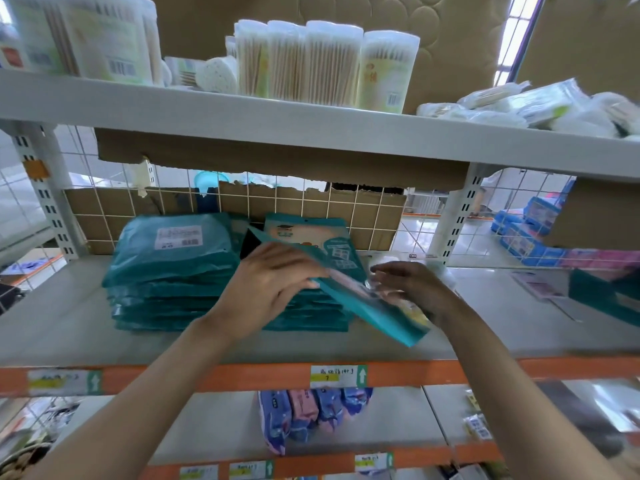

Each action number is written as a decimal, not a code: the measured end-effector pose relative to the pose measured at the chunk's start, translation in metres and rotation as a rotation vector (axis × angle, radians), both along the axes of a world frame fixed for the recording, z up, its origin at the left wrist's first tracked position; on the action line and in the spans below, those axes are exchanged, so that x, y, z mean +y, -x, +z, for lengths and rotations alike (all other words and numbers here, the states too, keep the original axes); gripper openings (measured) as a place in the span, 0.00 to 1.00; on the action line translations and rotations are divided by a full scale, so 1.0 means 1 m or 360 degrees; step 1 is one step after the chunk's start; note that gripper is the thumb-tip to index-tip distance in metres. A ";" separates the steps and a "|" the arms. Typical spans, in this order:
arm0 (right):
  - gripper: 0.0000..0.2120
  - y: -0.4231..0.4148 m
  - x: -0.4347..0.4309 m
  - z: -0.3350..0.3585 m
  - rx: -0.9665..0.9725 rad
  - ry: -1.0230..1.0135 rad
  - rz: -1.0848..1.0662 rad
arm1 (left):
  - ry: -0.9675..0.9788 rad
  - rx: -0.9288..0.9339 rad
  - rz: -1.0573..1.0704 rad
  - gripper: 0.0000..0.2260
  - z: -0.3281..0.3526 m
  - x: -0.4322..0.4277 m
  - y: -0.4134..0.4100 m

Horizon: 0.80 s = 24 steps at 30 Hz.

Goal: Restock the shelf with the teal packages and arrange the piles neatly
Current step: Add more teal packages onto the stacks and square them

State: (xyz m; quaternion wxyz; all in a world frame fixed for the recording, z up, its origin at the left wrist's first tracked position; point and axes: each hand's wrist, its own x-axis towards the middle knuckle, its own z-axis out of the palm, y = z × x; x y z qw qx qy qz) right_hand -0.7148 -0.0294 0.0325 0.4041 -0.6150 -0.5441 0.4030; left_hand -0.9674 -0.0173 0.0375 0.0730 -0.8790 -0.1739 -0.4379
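Two piles of teal packages lie on the middle shelf: a taller left pile with a white label on top, and a right pile behind my hands. A teal package is held tilted above the right pile, its lower end pointing at me. My left hand grips its upper left part, fingers curled over the top. My right hand holds its right edge; blur hides the fingers. Another teal package stands upright against the wire grid behind.
Cotton-swab tubs and white packs fill the upper shelf. Cardboard lines the wire grid at the back. More teal items lie at the far right. Purple and pink packs sit on the lower shelf.
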 end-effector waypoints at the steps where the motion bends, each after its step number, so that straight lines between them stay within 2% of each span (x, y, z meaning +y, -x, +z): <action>1: 0.12 0.002 -0.005 0.005 -0.0001 -0.0133 0.0025 | 0.0014 0.0011 0.0025 0.07 0.006 0.001 -0.001; 3: 0.11 0.005 -0.014 0.015 -0.0036 -0.0351 0.0089 | 0.0028 0.0064 0.0069 0.08 0.020 0.003 -0.002; 4: 0.13 0.007 -0.021 0.021 -0.0038 -0.0414 0.0143 | 0.0017 0.0101 0.0077 0.09 0.028 0.004 -0.004; 6: 0.25 0.011 -0.036 0.036 0.0092 -0.0464 0.0248 | -0.0033 0.0162 0.0052 0.08 0.044 0.003 -0.009; 8: 0.30 0.012 -0.050 0.052 0.0233 -0.0433 0.0370 | -0.0092 0.0208 0.0038 0.08 0.059 0.000 -0.015; 11: 0.31 0.006 -0.068 0.071 0.0266 -0.0467 0.0648 | -0.0149 0.0301 0.0089 0.11 0.079 -0.006 -0.025; 14: 0.35 -0.003 -0.077 0.082 0.0191 -0.0387 0.0734 | -0.0084 0.0400 0.0035 0.10 0.089 -0.013 -0.033; 16: 0.37 -0.008 -0.080 0.083 0.0028 -0.0266 0.0777 | -0.0067 0.0475 0.0000 0.10 0.088 -0.016 -0.037; 18: 0.32 -0.010 -0.082 0.080 -0.0150 -0.0138 0.0835 | 0.0103 0.0565 -0.0073 0.10 0.083 -0.016 -0.040; 20: 0.20 -0.009 -0.080 0.070 -0.0291 -0.0068 0.0835 | 0.0241 0.0634 -0.0141 0.13 0.076 -0.013 -0.043; 23: 0.02 -0.007 -0.072 0.054 -0.0402 -0.0140 0.0721 | 0.0204 0.0658 -0.0078 0.13 0.064 -0.006 -0.045; 24: 0.02 -0.007 -0.070 0.050 -0.0398 -0.0175 0.0693 | 0.0196 0.0608 -0.0037 0.13 0.061 -0.004 -0.045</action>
